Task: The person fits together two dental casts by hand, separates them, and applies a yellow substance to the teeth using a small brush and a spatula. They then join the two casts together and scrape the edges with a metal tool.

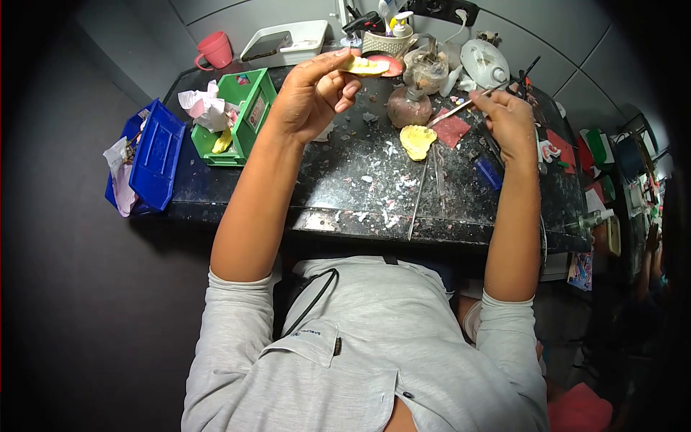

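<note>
Yellow, ridged dental cast [366, 68] pinched in the left hand [314, 90]; slim metal tool [458, 109] gripped in the right hand [509, 122]. Between and below them, a scalloped yellow mould [417, 142] lies near a flat red sheet [453, 131] on the glossy black surface [288, 191], strewn with pale flakes [389, 209]

Left hand [313, 93] raised over dark worktop [338, 176], pinching yellow piece with pale top [367, 67] between thumb and fingers. Right hand [509, 122] holding slim metal tool [461, 109], its tip near second yellow piece [417, 142] lying on worktop. Red square [451, 129] beside that piece; another thin tool [419, 198] below it. White scraps [389, 209] scattered about. Green bin [255, 108] and blue bin [160, 155] at left, pink mug [216, 50] behind.
</note>
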{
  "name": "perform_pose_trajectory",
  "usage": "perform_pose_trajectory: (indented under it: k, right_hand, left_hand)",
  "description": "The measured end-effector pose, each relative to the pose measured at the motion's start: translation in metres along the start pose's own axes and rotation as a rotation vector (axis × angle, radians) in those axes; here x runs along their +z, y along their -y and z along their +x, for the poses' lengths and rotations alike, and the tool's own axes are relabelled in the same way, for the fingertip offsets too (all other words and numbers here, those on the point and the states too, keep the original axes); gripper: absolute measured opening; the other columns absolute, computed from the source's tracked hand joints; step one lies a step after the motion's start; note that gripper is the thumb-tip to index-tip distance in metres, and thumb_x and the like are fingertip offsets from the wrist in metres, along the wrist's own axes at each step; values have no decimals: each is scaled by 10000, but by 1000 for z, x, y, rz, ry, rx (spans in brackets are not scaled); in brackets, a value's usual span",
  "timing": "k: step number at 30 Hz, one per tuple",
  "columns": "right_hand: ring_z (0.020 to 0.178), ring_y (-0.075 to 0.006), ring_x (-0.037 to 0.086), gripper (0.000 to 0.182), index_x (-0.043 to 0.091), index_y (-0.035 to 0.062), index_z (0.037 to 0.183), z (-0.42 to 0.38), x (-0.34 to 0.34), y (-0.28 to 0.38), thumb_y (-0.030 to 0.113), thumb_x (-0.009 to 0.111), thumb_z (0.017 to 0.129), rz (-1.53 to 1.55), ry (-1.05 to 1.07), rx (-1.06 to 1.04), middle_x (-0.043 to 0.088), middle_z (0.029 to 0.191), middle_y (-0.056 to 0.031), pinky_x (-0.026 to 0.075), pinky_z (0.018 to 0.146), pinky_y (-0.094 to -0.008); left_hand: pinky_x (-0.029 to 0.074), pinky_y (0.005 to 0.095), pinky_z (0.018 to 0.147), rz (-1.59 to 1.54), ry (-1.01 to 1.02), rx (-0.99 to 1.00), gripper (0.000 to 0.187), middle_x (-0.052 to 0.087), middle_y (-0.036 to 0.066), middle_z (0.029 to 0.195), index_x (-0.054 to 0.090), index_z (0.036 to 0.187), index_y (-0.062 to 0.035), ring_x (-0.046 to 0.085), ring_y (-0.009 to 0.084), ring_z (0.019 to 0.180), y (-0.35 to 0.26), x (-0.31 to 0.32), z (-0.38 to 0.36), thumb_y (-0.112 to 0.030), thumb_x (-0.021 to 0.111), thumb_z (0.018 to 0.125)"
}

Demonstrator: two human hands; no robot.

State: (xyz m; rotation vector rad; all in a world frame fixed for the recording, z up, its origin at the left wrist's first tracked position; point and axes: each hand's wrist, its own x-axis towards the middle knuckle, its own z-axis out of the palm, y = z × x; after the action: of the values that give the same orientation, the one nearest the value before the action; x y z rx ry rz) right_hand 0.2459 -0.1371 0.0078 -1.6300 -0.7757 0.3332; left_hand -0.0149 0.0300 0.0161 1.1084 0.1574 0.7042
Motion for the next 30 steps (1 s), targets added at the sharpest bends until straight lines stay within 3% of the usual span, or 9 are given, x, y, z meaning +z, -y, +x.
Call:
perform_pose_trajectory:
  k: [3, 9, 17, 20, 22, 25, 26, 27, 30]
  right_hand:
    - [579, -96, 534, 235, 747, -48, 849, -5, -1, 5, 174, 803, 796, -294, 147, 34, 678, 690, -38, 406, 556, -256]
    - [587, -115, 601, 222, 727, -79, 865, -4, 3, -1, 121, 795, 800, -425, 180, 43, 712, 717, -97, 455, 544, -267]
    - [580, -108, 607, 253, 717, -54, 938, 2, 2, -2, 167, 784, 833, -86, 103, -19, 713, 769, -79, 454, 500, -228]
    - [578, -105, 605, 264, 714, -57, 940, 3, 0, -1, 180, 775, 843, -55, 121, 15, 711, 769, -76, 458, 495, -225]
    - [578, -104, 605, 262, 714, -60, 921, -2, 3, 4, 185, 771, 847, -83, 147, 31, 708, 759, -76, 460, 496, -223]
    - [585, -112, 615, 225, 715, -59, 796, -7, 8, 7, 156, 753, 849, -291, 170, 50, 700, 725, -96, 479, 516, -246]
    - [585, -112, 615, 225, 715, -59, 796, -2, 6, -1, 156, 753, 849, -291, 169, 49, 700, 725, -96, 479, 516, -246]
    - [588, -137, 629, 226, 720, -55, 810, 2, 5, -6, 165, 758, 839, -388, 212, 32, 702, 725, -114, 503, 551, -283]
    - [619, -185, 658, 256, 725, -46, 857, 7, 5, -14, 202, 774, 814, -611, 264, 34, 706, 738, -146, 536, 630, -348]
  left_hand:
    - [404, 190, 473, -2, 55, -9, 506, 606, 63, 841, 497, 1338, 114, 518, 80, 657, 0, 3, -1, -286, 507, 1029]
    - [415, 169, 441, 9, 82, -29, 514, 642, 80, 875, 489, 1347, 112, 519, 67, 628, 0, 5, -2, -303, 472, 1044]
    - [455, 232, 485, 40, 70, -1, 548, 700, 195, 986, 501, 1334, 106, 544, 115, 617, 4, 9, 2, -358, 405, 1058]
    - [454, 260, 490, 73, 20, 18, 587, 701, 209, 918, 531, 1295, 114, 558, 151, 587, 3, 7, 4, -395, 365, 1054]
    - [443, 266, 479, -6, 133, -21, 644, 698, 209, 871, 560, 1251, 128, 564, 173, 558, 4, -7, 7, -437, 332, 1041]
    - [422, 283, 456, -123, 95, -74, 696, 659, 191, 783, 580, 1191, 144, 538, 205, 527, 7, -26, 10, -468, 288, 1032]
    - [417, 290, 448, -221, 77, -124, 712, 642, 181, 763, 575, 1184, 150, 541, 213, 542, 10, -32, 12, -478, 276, 1031]
    - [403, 301, 457, -215, -81, -154, 786, 592, 149, 719, 554, 1169, 156, 509, 220, 555, 6, -23, 9, -550, 236, 1030]
    - [394, 315, 490, -255, -188, -66, 854, 570, 126, 740, 528, 1170, 150, 492, 207, 610, 7, -12, 7, -646, 267, 1005]
